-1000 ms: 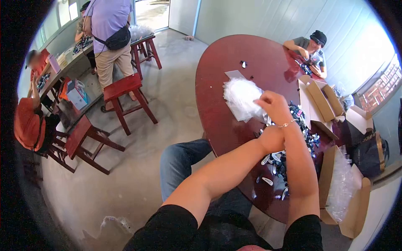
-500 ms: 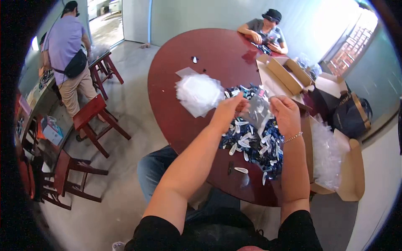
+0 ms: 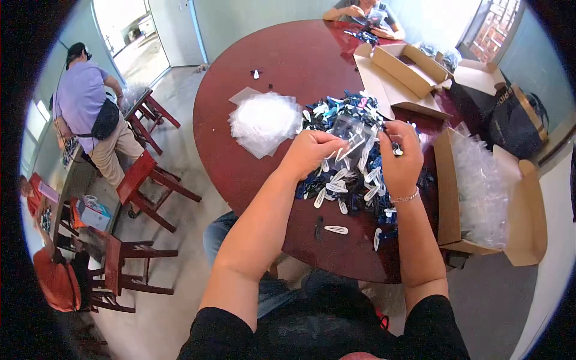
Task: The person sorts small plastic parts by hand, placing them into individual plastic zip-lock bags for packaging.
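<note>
My left hand (image 3: pixel 313 153) pinches a small clear plastic bag (image 3: pixel 353 133) over the heap, with thumb and fingers closed on its near left edge. Pale, narrow shapes show in or through the bag. My right hand (image 3: pixel 403 157) is beside the bag's right edge, fingers curled in; whatever they hold is too small to tell. Beneath both hands spreads a heap of snap hair clips (image 3: pixel 342 186) in white, blue and black. A white hair clip (image 3: pixel 336 230) and a black hair clip (image 3: pixel 318 228) lie apart near the table's front edge.
A stack of clear bags (image 3: pixel 264 123) lies left of the heap on the round red table (image 3: pixel 240 180). At right stands a cardboard box of clear packaging (image 3: pixel 480 192); behind it are open cartons (image 3: pixel 408 72). Red stools (image 3: pixel 144 180) and other people are around.
The view has shifted, so the table sits higher and further left. My left hand has turned more over the bag; my right fingers have curled. A person in orange now shows at lower left.
</note>
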`<action>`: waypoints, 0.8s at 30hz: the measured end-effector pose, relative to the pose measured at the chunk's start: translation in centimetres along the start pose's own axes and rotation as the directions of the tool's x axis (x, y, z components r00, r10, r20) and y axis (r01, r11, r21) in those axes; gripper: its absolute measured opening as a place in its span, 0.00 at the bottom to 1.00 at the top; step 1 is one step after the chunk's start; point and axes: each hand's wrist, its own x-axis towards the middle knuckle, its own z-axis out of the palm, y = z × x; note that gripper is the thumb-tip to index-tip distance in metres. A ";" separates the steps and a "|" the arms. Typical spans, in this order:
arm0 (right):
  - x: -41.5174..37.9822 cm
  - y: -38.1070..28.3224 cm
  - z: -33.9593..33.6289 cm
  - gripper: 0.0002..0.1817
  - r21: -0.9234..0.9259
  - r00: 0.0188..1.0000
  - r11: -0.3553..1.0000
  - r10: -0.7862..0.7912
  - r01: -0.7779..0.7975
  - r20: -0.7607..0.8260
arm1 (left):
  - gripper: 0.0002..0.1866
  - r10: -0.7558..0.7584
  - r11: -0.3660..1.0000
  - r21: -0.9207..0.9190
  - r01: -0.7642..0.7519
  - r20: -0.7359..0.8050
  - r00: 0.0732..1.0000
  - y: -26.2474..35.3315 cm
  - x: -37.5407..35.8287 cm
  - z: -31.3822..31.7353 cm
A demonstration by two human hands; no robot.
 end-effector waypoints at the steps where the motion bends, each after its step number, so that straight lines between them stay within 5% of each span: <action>1: 0.1 -0.4 -0.4 0.10 -0.050 0.988 0.987 -0.152 0.153 0.011 | 0.09 0.015 1.000 0.000 -0.015 0.000 1.000 0.0 0.0 0.0; 2: 0.1 -1.0 -0.6 0.11 -0.098 0.953 0.948 -0.301 0.302 0.029 | 0.09 0.023 0.999 0.026 -0.023 0.004 1.000 0.1 -0.1 0.0; 5: -0.2 -2.7 -0.3 0.14 -0.062 0.918 0.929 -0.349 0.365 0.187 | 0.09 0.065 0.989 0.135 -0.064 -0.008 0.998 0.0 -0.3 0.1; 9: -1.0 -2.5 0.5 0.19 -0.174 0.925 0.937 -0.246 0.304 0.289 | 0.08 0.106 0.975 0.196 -0.105 0.007 0.994 1.1 -1.3 0.9; 13: -1.3 -2.6 0.5 0.10 -0.176 0.939 0.959 -0.164 0.224 0.301 | 0.09 0.085 0.909 0.411 -0.074 -0.007 0.996 2.3 -1.9 1.4; 18: -0.8 -3.6 0.0 0.03 -0.196 0.941 0.952 -0.175 0.237 0.289 | 0.10 0.247 0.927 0.235 -0.291 0.198 0.948 0.4 -1.1 1.3; 20: -0.9 -3.4 0.1 0.03 -0.230 0.954 0.940 -0.200 0.251 0.222 | 0.09 0.248 0.879 0.372 -0.297 0.176 0.953 -0.1 -0.9 1.3; 24: -1.4 -4.1 0.2 0.08 -0.152 0.933 0.974 -0.104 0.165 0.346 | 0.07 0.311 0.796 0.491 -0.353 0.170 0.935 -0.4 -0.6 0.9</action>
